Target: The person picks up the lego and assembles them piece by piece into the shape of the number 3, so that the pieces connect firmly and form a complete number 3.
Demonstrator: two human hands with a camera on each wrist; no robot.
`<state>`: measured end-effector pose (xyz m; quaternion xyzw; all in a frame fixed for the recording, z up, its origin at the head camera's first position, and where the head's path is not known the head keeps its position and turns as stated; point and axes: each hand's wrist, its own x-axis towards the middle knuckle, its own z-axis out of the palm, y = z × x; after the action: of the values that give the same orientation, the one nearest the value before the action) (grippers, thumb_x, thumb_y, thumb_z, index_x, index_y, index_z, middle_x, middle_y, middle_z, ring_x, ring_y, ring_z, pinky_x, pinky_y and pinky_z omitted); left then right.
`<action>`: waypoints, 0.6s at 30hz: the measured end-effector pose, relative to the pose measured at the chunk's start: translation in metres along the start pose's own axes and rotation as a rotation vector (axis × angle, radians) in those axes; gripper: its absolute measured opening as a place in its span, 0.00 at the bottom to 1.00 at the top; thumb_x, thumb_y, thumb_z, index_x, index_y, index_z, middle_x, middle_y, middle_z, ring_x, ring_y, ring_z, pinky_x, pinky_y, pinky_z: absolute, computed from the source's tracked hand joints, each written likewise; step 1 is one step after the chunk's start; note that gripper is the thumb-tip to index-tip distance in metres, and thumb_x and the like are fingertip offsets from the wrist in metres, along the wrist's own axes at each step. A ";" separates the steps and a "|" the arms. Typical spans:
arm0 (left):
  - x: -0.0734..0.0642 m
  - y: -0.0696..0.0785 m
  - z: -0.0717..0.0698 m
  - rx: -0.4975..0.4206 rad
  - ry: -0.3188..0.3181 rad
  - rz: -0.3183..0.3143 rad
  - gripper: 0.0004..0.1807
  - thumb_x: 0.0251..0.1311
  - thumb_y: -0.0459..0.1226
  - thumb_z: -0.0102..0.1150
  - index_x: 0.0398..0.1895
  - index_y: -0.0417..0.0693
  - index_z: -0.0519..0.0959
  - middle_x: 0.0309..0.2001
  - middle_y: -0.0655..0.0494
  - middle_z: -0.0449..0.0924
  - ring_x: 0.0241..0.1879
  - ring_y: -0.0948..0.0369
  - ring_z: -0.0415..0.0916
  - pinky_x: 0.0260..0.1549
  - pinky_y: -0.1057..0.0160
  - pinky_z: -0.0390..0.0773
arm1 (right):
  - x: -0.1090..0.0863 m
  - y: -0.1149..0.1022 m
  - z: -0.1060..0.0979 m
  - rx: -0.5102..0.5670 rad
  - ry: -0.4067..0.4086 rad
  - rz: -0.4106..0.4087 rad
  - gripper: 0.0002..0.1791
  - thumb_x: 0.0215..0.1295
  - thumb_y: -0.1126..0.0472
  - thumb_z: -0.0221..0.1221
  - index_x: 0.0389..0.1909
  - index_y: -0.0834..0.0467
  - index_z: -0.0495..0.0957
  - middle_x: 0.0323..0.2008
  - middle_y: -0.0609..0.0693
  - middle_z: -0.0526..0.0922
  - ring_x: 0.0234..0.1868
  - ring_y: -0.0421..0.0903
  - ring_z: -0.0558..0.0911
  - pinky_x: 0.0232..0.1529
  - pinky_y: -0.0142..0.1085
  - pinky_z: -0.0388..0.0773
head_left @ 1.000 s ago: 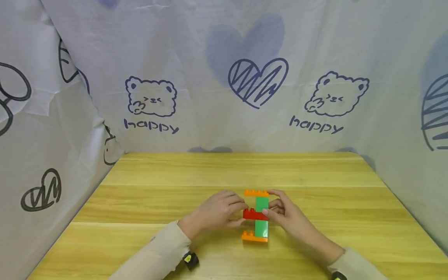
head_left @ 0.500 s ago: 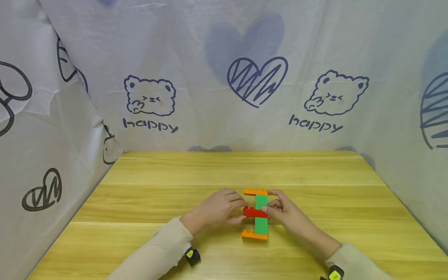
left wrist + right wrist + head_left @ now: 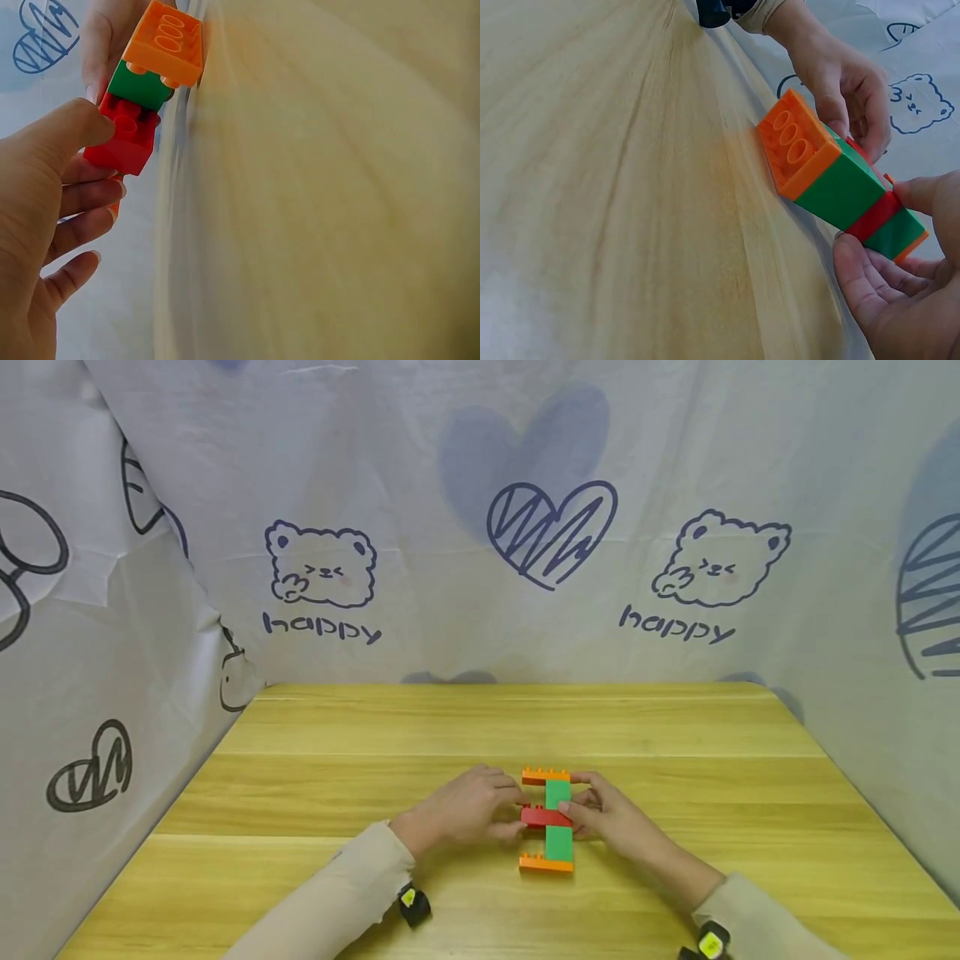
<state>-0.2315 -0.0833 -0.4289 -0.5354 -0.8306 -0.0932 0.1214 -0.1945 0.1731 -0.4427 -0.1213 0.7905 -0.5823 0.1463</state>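
Observation:
A stack of toy building blocks is held between both hands over the table. An orange block (image 3: pixel 545 776) forms its far end and another orange block (image 3: pixel 545 863) its near end. Between them lie a green block (image 3: pixel 558 792), a red block (image 3: pixel 536 817) and a second green block (image 3: pixel 558 843). My left hand (image 3: pixel 468 807) pinches the red block's left end; the left wrist view shows the thumb pressed against it beside the studs. From the right side, my right hand (image 3: pixel 622 827) grips the stack's middle, its thumb and fingers on opposite faces in the right wrist view.
The wooden table (image 3: pixel 337 727) extends around both hands. Behind it hangs a pale cloth (image 3: pixel 442 635) printed with bears and hearts, which also covers both sides. A small black device (image 3: pixel 414 904) sits at the left cuff, another black device (image 3: pixel 711 941) at the right cuff.
The stack has tilted slightly, showing more of the far orange block's underside. Both hands keep their hold almost in place, and the right forearm has shifted a little to the left.

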 end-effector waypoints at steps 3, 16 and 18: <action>0.000 0.000 0.000 -0.034 -0.027 -0.019 0.19 0.65 0.47 0.58 0.53 0.48 0.82 0.44 0.60 0.82 0.45 0.62 0.77 0.48 0.64 0.74 | 0.002 0.000 0.001 -0.004 0.008 0.021 0.37 0.69 0.51 0.60 0.69 0.66 0.55 0.47 0.61 0.78 0.39 0.51 0.81 0.42 0.44 0.82; 0.002 -0.005 0.006 -0.060 -0.054 -0.031 0.18 0.65 0.48 0.59 0.51 0.49 0.83 0.42 0.60 0.83 0.42 0.64 0.78 0.47 0.65 0.75 | 0.005 0.000 0.004 -0.004 0.011 0.058 0.37 0.70 0.51 0.60 0.68 0.69 0.56 0.49 0.61 0.78 0.38 0.49 0.80 0.41 0.43 0.82; 0.003 -0.005 0.006 -0.072 -0.047 -0.029 0.17 0.65 0.47 0.59 0.50 0.49 0.83 0.42 0.60 0.83 0.42 0.64 0.78 0.47 0.65 0.75 | 0.006 0.000 0.003 -0.011 0.007 0.057 0.37 0.70 0.51 0.59 0.68 0.69 0.56 0.49 0.61 0.78 0.37 0.49 0.80 0.41 0.43 0.82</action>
<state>-0.2381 -0.0815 -0.4341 -0.5296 -0.8369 -0.1121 0.0809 -0.1984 0.1681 -0.4437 -0.0975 0.7974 -0.5739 0.1592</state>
